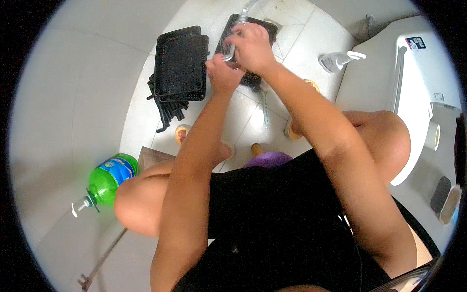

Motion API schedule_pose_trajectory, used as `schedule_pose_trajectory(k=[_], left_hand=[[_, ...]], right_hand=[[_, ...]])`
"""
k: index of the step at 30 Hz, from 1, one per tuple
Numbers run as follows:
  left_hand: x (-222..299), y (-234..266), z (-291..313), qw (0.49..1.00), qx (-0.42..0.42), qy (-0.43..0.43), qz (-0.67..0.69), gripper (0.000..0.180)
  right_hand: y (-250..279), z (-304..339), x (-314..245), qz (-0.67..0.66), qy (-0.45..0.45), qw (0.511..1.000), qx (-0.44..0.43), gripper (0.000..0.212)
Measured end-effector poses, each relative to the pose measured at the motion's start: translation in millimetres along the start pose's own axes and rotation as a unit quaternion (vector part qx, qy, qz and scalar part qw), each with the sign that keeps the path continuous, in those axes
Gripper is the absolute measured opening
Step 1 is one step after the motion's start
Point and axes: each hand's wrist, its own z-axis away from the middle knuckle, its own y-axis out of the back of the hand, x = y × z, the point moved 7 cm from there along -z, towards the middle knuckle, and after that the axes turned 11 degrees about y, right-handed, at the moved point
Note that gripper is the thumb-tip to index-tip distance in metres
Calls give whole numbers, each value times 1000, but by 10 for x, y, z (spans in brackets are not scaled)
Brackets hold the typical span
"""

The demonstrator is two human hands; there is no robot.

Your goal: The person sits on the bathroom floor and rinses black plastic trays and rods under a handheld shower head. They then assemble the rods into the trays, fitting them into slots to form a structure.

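the right hand (251, 46) has its grip curled round a shiny silver tube (229, 52), over a black tray (251, 80) on the white tile floor (243, 109). the left hand (225, 75) is by the tube's low end; i cannot tell if its grip is pinching. more black trays (177, 63) lie to the left, with black sticks (171, 112) poking out under them.
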Motion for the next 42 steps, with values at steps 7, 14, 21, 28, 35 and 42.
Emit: schedule_pose_trajectory(k=[7, 14, 21, 28, 35, 42], left_hand=[[-133, -449, -28, 917, -233, 102, 308, 99], [-44, -333, 25, 918, -271, 41, 285, 85], [-54, -302, -93, 953, -223, 22, 204, 90], [561, -216, 27, 972, -142, -120, 143, 84], [32, 101, -119, 984, -82, 32, 157, 70], [-134, 91, -234, 985, 13, -25, 169, 57]], right_hand=[[-1107, 982, 583, -566, -637, 507, 129, 36], [-1279, 1096, 410, -676, -649, 346, 52, 45], [-1886, 1219, 550, -656, -623, 424, -35, 50], [-2492, 1618, 1022, -702, -595, 391, 29, 32], [-1859, 1020, 104, -740, -609, 277, -63, 28], [-1618, 1107, 242, -219, -218, 879, -364, 26]])
